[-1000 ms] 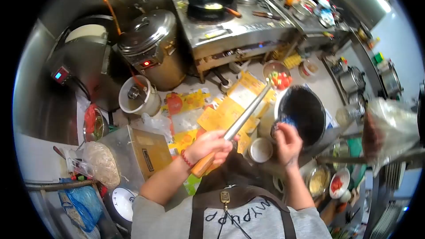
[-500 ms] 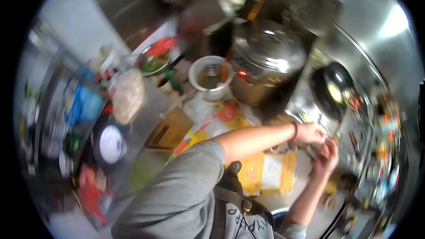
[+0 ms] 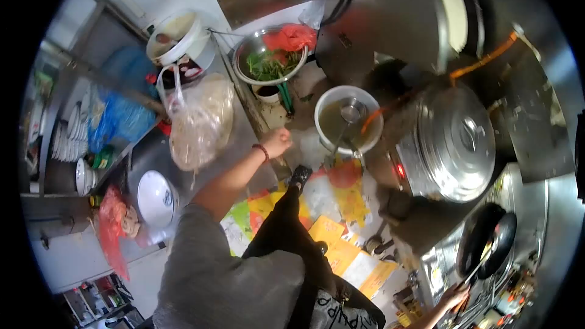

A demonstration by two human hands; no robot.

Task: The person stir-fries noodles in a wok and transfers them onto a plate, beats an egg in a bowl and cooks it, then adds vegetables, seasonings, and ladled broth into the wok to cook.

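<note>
Half a second ago my hands were close together; now they are well apart, and my view has swung round. My left hand (image 3: 277,142) has moved over to the side, the wrist with the red bracelet (image 3: 262,152) near the plastic bag (image 3: 204,123) of pale food. Its fingers are curled into a loose fist, with nothing showing in it, and the white bucket (image 3: 349,89) of cloudy liquid stands just beyond.

My right hand (image 3: 456,297) is clamped on the handle end of a long-handled metal utensil (image 3: 478,270), on the stove side. The utensil's long axis slants away from my right fist, outward and to the right, toward the black wok (image 3: 473,240); I cannot tell whether its head touches the wok or what shape it has. The right arm is the nearer one by far; the big lidded steel pot (image 3: 448,146) stands between the wok and the bucket.
</note>
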